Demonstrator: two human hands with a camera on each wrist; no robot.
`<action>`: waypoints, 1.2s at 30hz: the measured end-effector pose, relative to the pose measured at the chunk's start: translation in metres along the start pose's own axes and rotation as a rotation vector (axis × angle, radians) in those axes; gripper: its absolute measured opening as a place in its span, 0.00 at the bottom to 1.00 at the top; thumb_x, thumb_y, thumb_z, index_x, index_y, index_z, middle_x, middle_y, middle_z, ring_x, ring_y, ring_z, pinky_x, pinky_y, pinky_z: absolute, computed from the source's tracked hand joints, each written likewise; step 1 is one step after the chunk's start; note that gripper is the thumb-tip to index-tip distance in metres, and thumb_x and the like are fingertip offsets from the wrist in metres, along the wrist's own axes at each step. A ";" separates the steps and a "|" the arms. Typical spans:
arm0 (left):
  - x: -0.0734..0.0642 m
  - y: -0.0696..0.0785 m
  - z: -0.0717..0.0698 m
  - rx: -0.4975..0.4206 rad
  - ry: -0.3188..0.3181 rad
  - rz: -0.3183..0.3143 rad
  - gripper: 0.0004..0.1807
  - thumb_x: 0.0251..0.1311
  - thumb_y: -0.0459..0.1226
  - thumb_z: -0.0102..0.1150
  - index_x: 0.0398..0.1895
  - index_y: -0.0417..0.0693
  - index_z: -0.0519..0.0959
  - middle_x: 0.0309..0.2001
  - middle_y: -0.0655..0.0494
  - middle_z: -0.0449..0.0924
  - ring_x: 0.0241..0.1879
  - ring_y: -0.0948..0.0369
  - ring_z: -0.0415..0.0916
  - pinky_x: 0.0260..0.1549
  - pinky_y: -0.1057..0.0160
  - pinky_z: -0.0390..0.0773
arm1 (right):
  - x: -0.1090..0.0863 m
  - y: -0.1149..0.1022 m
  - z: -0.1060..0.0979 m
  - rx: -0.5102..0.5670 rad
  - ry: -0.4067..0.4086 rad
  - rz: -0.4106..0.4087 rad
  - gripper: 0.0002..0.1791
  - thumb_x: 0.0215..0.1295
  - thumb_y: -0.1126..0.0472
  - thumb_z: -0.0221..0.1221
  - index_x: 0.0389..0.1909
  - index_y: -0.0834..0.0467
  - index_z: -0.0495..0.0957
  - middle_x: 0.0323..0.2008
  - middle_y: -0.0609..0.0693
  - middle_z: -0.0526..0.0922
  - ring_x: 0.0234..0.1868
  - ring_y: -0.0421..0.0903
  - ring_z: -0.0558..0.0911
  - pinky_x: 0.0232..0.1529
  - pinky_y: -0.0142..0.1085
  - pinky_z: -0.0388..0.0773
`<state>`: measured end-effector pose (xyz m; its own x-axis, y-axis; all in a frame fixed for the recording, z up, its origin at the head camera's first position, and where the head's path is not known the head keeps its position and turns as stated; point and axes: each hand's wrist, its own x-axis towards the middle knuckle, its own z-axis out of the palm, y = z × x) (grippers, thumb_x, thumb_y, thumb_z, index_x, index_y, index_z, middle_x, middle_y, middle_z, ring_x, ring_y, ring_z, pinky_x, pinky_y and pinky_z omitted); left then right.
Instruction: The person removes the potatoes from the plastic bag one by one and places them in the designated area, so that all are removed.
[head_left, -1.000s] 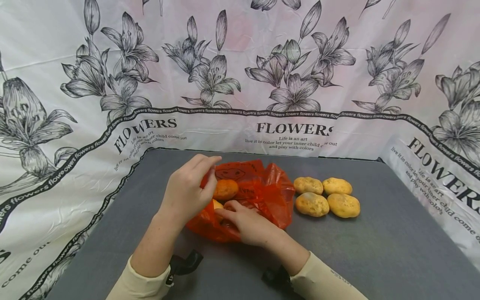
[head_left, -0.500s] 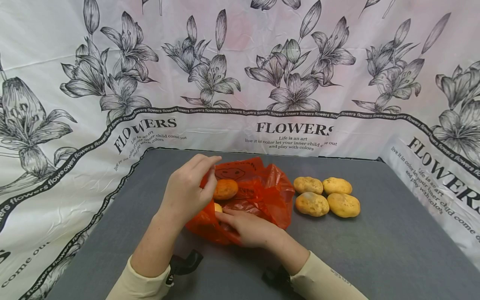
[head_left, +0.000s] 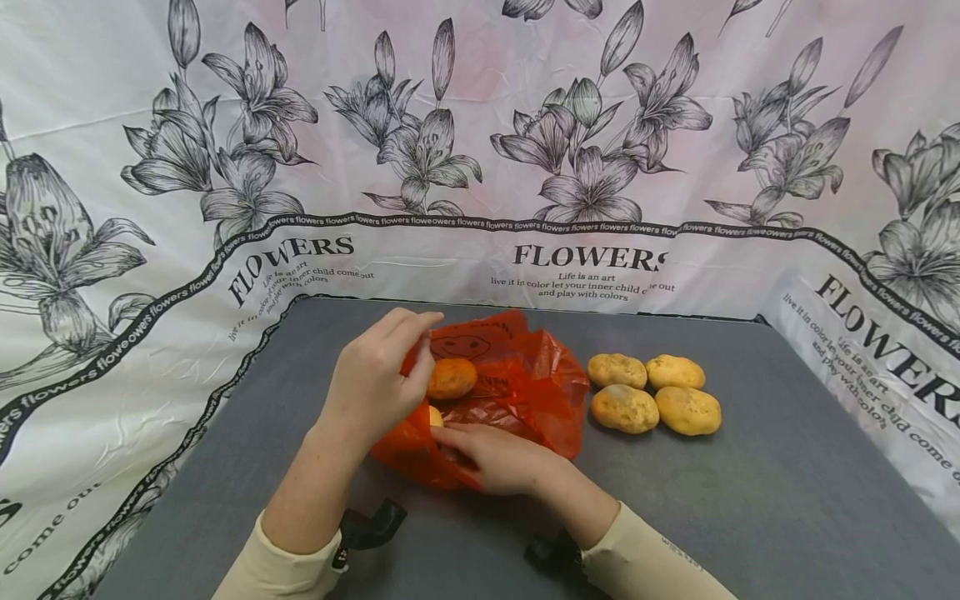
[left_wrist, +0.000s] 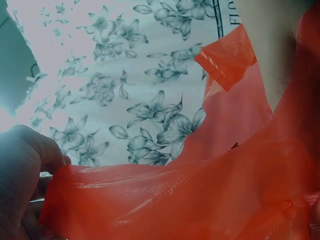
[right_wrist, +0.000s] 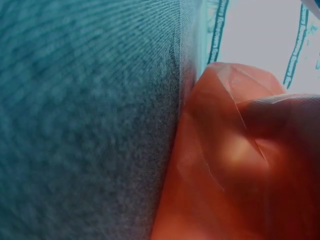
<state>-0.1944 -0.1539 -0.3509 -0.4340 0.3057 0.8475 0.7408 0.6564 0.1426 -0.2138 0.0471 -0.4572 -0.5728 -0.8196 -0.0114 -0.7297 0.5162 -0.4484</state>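
Observation:
A red plastic bag (head_left: 547,383), crumpled and open at the top, lies mid-table with a smiley print on its back panel. My left hand (head_left: 378,379) pinches the bag's left edge; in the left wrist view its curled fingers (left_wrist: 47,155) grip the red film. Inside the bag sits one potato (head_left: 452,379), tinted orange, and nearer the front a second potato (head_left: 436,417) shows only in part. My right hand (head_left: 498,457) reaches into the bag's front, thumb by that second potato. Its other fingers are hidden behind the film, so I cannot tell what they hold.
Several potatoes (head_left: 626,408) lie in a close group right of the bag. Grey cloth covers the table (head_left: 750,500). A white curtain (head_left: 450,275) printed with flowers hangs behind and along the sides.
My right hand has gone lower and deeper into the front of the bag, its fingers now out of sight. The bag's back panel has risen slightly. My left hand stays in place.

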 end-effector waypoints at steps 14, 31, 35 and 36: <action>0.000 -0.002 0.000 0.000 0.003 0.005 0.15 0.61 0.27 0.60 0.51 0.39 0.84 0.38 0.49 0.83 0.30 0.57 0.77 0.28 0.59 0.80 | 0.002 -0.002 -0.005 0.017 0.066 -0.068 0.28 0.73 0.61 0.61 0.73 0.53 0.70 0.62 0.48 0.79 0.64 0.44 0.76 0.66 0.40 0.70; -0.001 -0.001 -0.002 0.009 -0.001 0.000 0.15 0.61 0.27 0.60 0.51 0.39 0.85 0.38 0.50 0.82 0.30 0.57 0.77 0.27 0.60 0.80 | 0.006 0.001 -0.002 -0.004 0.114 -0.052 0.35 0.70 0.61 0.63 0.76 0.56 0.65 0.74 0.48 0.68 0.68 0.45 0.73 0.66 0.43 0.70; -0.001 -0.002 -0.002 0.007 -0.002 0.002 0.15 0.61 0.27 0.60 0.51 0.38 0.84 0.38 0.50 0.82 0.30 0.57 0.77 0.27 0.60 0.80 | 0.006 0.000 -0.002 -0.093 0.137 -0.095 0.30 0.71 0.59 0.63 0.72 0.54 0.70 0.71 0.50 0.68 0.60 0.46 0.79 0.55 0.40 0.79; -0.001 -0.001 -0.002 0.006 -0.003 0.001 0.15 0.61 0.27 0.60 0.51 0.38 0.84 0.38 0.50 0.82 0.30 0.57 0.77 0.27 0.60 0.80 | 0.005 0.000 -0.001 -0.121 0.145 -0.105 0.29 0.71 0.58 0.63 0.71 0.53 0.71 0.69 0.52 0.68 0.56 0.47 0.80 0.50 0.38 0.81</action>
<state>-0.1943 -0.1561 -0.3507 -0.4344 0.3086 0.8462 0.7382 0.6603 0.1382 -0.2171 0.0433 -0.4560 -0.5328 -0.8307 0.1618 -0.8225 0.4633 -0.3300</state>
